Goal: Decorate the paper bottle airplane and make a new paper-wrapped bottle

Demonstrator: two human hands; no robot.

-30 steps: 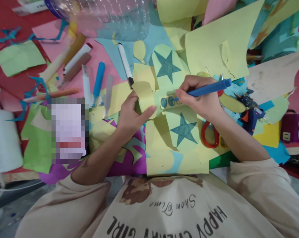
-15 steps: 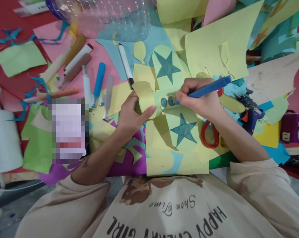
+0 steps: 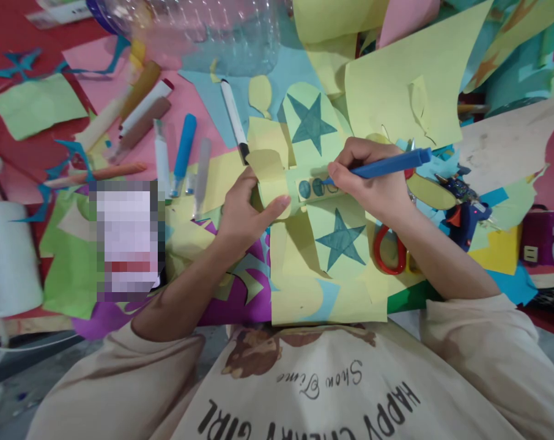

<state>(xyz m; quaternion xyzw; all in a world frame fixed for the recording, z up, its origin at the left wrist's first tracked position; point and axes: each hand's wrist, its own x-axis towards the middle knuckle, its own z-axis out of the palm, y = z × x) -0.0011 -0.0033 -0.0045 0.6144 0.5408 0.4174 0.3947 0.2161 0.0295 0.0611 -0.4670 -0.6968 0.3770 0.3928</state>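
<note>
My right hand [image 3: 371, 180] is closed around a blue marker [image 3: 389, 164], whose tip rests on a narrow yellow strip [image 3: 314, 187] carrying blue-filled circles. My left hand [image 3: 244, 211] pinches a rolled yellow paper piece [image 3: 270, 177] joined to that strip, thumb on its lower edge. Two light green wing-shaped cutouts flank the strip, one above with a blue star [image 3: 311, 122] and one below with a blue star [image 3: 341, 239]. All of this lies on yellow paper sheets [image 3: 304, 293].
Several markers [image 3: 185, 146] lie at the left on pink paper. Red-handled scissors [image 3: 389, 250] and a blue glue gun [image 3: 463, 211] sit right of my wrist. A clear plastic bottle [image 3: 208, 30] is at the top. Paper scraps cover the table; a pixelated patch [image 3: 125, 241] lies at the left.
The marker's tip has made small moves along the strip of circles, and its rear end dipped slightly. My left hand has stayed put on the rolled piece.
</note>
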